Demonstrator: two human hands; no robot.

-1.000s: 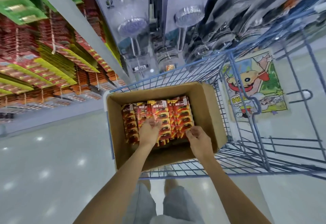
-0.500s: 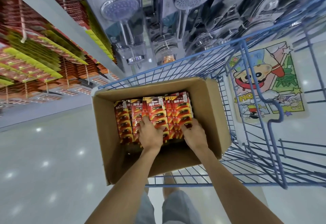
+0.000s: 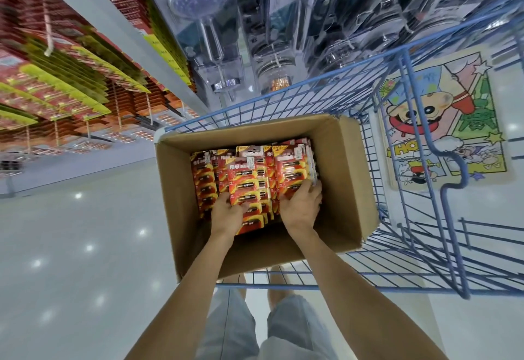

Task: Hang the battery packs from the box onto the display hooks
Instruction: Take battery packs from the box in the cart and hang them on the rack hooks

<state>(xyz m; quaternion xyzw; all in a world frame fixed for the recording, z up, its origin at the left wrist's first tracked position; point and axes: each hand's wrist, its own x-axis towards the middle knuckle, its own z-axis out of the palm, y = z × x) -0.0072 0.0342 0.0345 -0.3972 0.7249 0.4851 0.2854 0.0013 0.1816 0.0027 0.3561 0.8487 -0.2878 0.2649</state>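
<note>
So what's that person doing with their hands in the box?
A person is stocking a shop shelf. A cardboard box full of red and yellow battery packs sits in a blue wire cart. Both hands are down in the box: the left hand grips a bunch of packs in the middle, and the right hand grips the stack at the right. None is out yet. The display hooks are off to the left.

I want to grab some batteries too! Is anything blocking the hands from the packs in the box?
No, nothing visible is in the way. The box is open on top, and the left hand and right hand are both inside it, gripping the battery packs.
</note>
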